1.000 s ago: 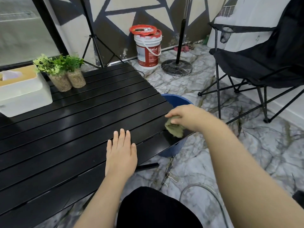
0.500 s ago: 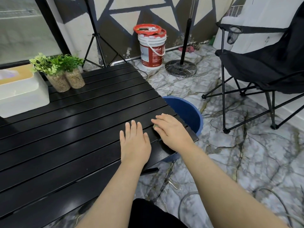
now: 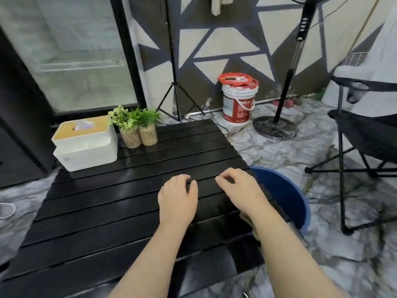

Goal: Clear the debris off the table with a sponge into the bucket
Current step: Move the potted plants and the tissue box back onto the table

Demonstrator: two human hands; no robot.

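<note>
Black slatted table [image 3: 96,211] fills the lower left of the head view. At its far left corner sits a white tissue box [image 3: 83,145] with a tan top; just beside it on the right are two small potted plants [image 3: 138,130], touching each other. Behind them, on the floor, stands a black tripod [image 3: 175,87]. Left hand [image 3: 178,198] rests palm down near the middle of the table's right half, fingers loosely curled, gripping nothing. A white paint pail [image 3: 237,104] with a red lid stands against the patterned wall, well beyond the table. Right hand [image 3: 238,188] lies just beside the left, close to the table's right edge, fingers bent with tips at the slats, nothing between them. Sponge [image 3: 249,221], greenish, shows only as a sliver on the table under the right wrist; most of it is hidden by the forearm. Blue bucket [image 3: 285,196] sits on the marble floor, tucked against the table's right edge below the right hand. Further right: fan stand [image 3: 276,125] with a round base, then a black folding chair [image 3: 365,130].
</note>
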